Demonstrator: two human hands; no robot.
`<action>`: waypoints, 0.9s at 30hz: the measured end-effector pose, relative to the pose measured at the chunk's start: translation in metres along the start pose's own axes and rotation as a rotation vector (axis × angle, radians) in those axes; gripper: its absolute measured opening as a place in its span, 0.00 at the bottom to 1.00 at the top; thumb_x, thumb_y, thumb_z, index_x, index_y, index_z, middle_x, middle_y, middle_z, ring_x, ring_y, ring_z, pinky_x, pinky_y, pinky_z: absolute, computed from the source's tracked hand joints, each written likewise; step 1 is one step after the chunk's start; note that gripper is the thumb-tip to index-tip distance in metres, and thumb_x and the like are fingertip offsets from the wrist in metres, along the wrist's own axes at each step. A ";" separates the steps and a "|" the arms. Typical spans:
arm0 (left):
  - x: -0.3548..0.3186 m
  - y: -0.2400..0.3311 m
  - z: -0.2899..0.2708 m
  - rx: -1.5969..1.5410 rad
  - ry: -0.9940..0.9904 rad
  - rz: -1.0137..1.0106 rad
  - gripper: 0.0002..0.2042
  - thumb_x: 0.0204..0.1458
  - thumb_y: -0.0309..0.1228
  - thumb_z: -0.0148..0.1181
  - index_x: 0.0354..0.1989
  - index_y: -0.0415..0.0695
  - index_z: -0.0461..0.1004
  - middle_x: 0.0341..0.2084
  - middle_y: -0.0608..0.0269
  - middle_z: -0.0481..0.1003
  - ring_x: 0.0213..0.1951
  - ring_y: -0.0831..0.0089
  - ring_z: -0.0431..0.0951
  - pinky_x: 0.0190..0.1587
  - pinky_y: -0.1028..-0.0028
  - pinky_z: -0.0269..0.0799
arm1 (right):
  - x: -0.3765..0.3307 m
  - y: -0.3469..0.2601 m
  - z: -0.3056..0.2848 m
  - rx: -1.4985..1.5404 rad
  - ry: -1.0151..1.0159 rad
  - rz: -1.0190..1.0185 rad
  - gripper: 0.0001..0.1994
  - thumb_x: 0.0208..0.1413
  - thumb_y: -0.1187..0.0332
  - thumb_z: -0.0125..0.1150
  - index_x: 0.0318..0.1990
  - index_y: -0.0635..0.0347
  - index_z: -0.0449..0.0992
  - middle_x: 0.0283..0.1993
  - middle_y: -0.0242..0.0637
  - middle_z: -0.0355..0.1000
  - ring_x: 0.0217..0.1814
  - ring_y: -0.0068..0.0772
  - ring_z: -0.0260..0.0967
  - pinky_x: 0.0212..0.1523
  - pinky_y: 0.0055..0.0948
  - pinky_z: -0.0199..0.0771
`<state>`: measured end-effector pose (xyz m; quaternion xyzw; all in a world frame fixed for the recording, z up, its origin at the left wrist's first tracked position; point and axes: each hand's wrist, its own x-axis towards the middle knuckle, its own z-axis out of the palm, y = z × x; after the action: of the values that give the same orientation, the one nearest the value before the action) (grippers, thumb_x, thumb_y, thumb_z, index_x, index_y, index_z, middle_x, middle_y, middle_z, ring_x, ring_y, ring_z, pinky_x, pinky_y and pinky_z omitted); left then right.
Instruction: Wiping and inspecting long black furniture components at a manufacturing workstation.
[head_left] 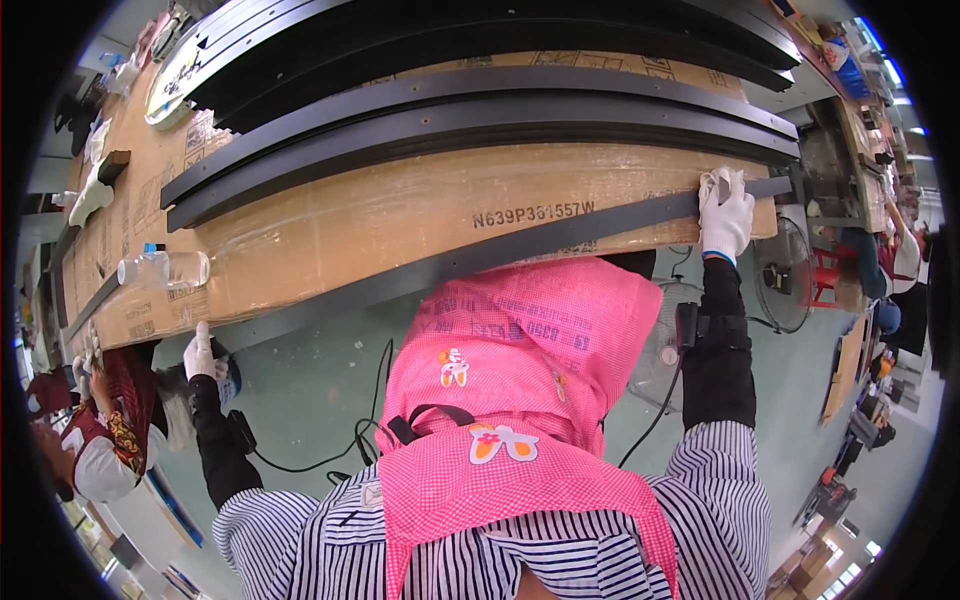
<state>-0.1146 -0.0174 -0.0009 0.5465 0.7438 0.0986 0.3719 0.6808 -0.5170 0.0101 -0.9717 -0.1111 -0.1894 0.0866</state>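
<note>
The head view shows a long, flat, dark grey strip [460, 262] with a smooth, matt face and straight edges, which the fisheye lens bends slightly. It lies slantwise between the two hands: its right part is over the cardboard-covered surface [340, 232], while its left part runs past the near edge, above the smooth green floor [300, 375]. The left hand [203, 357], in a white knit glove, is clamped on the strip's left end, thumb up, the other fingers partly hidden. The right hand [727, 215], also gloved in white with a blue cuff edge, is clamped on the strip near its right end; a crumpled white bunch at the fingertips looks like cloth, though where glove stops and cloth starts is hard to tell.

The cardboard is brown, printed and glossy in patches. Beyond the strip, well apart from the left hand, lie two long dark bars [450, 125], side by side, grooved lengthwise and dotted with small holes. Farther back sits a stack of similar black lengths [480, 38]. A clear plastic bottle [185, 269] is near the surface's left side. The person wears a pink, finely checked apron [520, 330] with rabbit patches over a striped shirt [715, 480].
</note>
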 end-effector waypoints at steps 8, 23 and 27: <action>-0.248 0.198 0.189 0.414 -0.021 1.363 0.41 0.35 0.41 0.85 0.61 0.38 0.73 0.50 0.48 0.79 0.54 0.51 0.80 0.57 0.54 0.77 | -0.091 -0.107 -0.052 0.480 -0.027 -0.642 0.05 0.62 0.62 0.62 0.43 0.46 0.77 0.44 0.36 0.75 0.45 0.47 0.75 0.46 0.49 0.77; -0.278 0.217 0.269 0.477 -0.189 1.529 0.26 0.37 0.36 0.81 0.44 0.46 0.72 0.39 0.55 0.74 0.44 0.51 0.78 0.44 0.56 0.76 | 0.001 0.020 -0.044 0.016 -0.041 0.029 0.21 0.63 0.53 0.64 0.60 0.49 0.79 0.51 0.48 0.78 0.53 0.55 0.79 0.51 0.49 0.82; -0.257 0.157 0.219 0.647 -0.293 1.158 0.24 0.42 0.35 0.77 0.46 0.47 0.72 0.32 0.52 0.80 0.36 0.48 0.84 0.37 0.52 0.79 | -0.114 -0.131 -0.097 0.331 -0.283 -0.508 0.06 0.48 0.63 0.67 0.31 0.52 0.79 0.35 0.41 0.76 0.39 0.51 0.79 0.42 0.45 0.83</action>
<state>0.1784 -0.2423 0.0462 0.9481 0.2653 -0.0206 0.1739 0.5108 -0.4323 0.0712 -0.9023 -0.3901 -0.0476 0.1770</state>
